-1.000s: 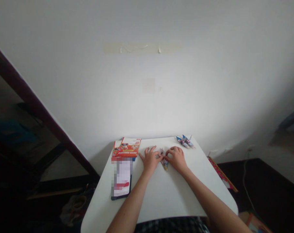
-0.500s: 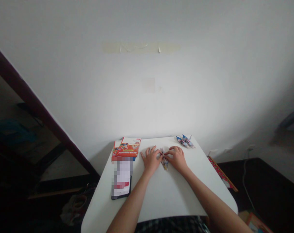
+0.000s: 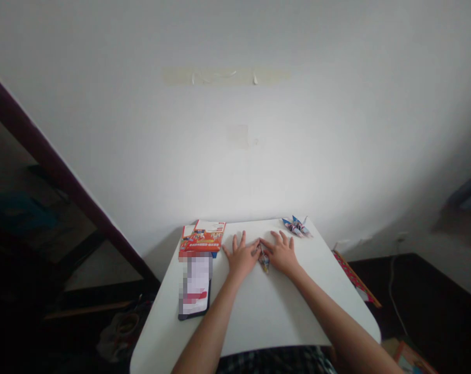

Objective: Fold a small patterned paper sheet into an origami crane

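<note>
A small folded piece of patterned paper [image 3: 264, 262] lies on the white table [image 3: 258, 311], between my two hands. My left hand [image 3: 241, 254] lies flat on the table with fingers spread, its thumb side touching the paper's left edge. My right hand [image 3: 281, 252] is also flat with fingers stretched out, pressing on the paper's upper right part. Most of the paper is hidden under the fingers.
A phone [image 3: 195, 285] lies at the table's left edge, with an orange paper pack [image 3: 202, 239] behind it. A finished folded paper figure [image 3: 296, 227] sits at the far right corner. A white wall stands right behind the table. A patterned strip [image 3: 355, 280] leans beside the table's right edge.
Both hands went from curled, pinching the folded paper, to flat with fingers stretched out, pressing it down on the table. The paper stayed in place.
</note>
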`<state>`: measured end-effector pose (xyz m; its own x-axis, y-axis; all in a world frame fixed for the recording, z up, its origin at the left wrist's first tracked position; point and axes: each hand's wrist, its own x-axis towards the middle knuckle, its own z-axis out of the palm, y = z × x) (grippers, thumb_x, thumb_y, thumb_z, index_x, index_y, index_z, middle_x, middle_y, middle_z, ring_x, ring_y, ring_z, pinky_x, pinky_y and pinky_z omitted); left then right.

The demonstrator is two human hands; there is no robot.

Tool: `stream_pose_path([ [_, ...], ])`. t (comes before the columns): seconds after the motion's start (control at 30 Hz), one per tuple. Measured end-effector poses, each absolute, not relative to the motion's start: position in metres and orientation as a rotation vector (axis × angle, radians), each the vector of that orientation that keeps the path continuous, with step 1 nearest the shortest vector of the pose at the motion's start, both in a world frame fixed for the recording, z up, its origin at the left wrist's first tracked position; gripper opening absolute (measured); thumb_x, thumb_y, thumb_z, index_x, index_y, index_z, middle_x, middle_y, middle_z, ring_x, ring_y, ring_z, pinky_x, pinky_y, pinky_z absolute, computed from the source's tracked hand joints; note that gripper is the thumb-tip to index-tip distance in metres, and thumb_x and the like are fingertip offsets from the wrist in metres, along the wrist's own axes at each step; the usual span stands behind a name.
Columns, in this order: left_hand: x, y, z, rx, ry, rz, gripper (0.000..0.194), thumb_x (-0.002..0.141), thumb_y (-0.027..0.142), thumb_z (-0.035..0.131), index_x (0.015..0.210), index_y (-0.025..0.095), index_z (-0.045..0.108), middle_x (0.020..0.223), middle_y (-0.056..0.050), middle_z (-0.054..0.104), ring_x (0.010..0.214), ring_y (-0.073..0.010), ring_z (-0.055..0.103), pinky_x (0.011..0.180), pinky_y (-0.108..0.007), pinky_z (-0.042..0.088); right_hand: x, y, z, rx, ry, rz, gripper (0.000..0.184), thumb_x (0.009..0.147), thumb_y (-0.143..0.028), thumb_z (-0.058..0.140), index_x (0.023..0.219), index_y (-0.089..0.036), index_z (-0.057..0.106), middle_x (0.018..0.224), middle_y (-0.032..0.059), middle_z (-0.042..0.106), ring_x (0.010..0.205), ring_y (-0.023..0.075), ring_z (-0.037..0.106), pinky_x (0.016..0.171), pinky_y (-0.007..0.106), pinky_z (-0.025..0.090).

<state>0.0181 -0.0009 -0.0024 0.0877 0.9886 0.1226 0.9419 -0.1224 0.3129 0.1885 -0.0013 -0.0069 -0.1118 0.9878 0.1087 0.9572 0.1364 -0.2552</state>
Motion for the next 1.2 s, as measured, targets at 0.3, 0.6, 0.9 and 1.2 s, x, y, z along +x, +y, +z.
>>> stream_pose_path([
  [0.3, 0.012, -0.001, -0.008, 2.3, 1.957, 0.569, 0.047, 0.091, 0.058, 0.055, 0.137, 0.053, 0.055, 0.167, 0.002, 0.031, 0.153, -0.0369, 0.023, 0.116, -0.079, 0.011, 0.193, -0.005, -0.014, -1.791, -2.158, 0.071, 0.043, 0.1, -0.039, 0.048, 0.142, -0.045, 0.053, 0.162, 0.0051, 0.036, 0.152, 0.034, 0.022, 0.118, 0.068, 0.017],
  [0.6, 0.013, -0.005, -0.004, 2.317, 1.843, 0.61, 0.019, 0.092, 0.045, 0.06, 0.103, 0.039, 0.074, 0.16, 0.006, 0.043, 0.147, -0.0322, 0.032, 0.119, -0.074, 0.014, 0.203, -0.006, -0.012, -1.612, -2.078, 0.131, 0.016, 0.092, -0.034, 0.063, 0.1, -0.034, 0.077, 0.135, 0.0044, 0.062, 0.143, 0.0358, 0.034, 0.117, 0.067, 0.021],
  [0.9, 0.008, -0.01, 0.004, 2.229, 1.851, 0.555, 0.023, 0.087, 0.048, 0.067, 0.108, 0.047, 0.075, 0.164, 0.007, 0.036, 0.152, -0.038, 0.026, 0.114, -0.079, 0.013, 0.213, -0.003, -0.015, -1.573, -2.135, 0.238, 0.017, 0.092, -0.035, 0.064, 0.103, -0.034, 0.077, 0.138, 0.0051, 0.06, 0.144, 0.0341, 0.034, 0.116, 0.067, 0.022],
  [1.2, 0.003, -0.015, 0.011, 2.23, 1.807, 0.403, 0.053, 0.071, 0.064, 0.077, 0.122, 0.051, 0.068, 0.169, 0.006, 0.025, 0.155, -0.0433, 0.016, 0.114, -0.081, 0.005, 0.225, -0.003, -0.008, -1.515, -2.286, 0.301, 0.038, 0.082, -0.049, 0.074, 0.118, -0.039, 0.071, 0.145, 0.0048, 0.054, 0.146, 0.0342, 0.032, 0.117, 0.066, 0.02],
])
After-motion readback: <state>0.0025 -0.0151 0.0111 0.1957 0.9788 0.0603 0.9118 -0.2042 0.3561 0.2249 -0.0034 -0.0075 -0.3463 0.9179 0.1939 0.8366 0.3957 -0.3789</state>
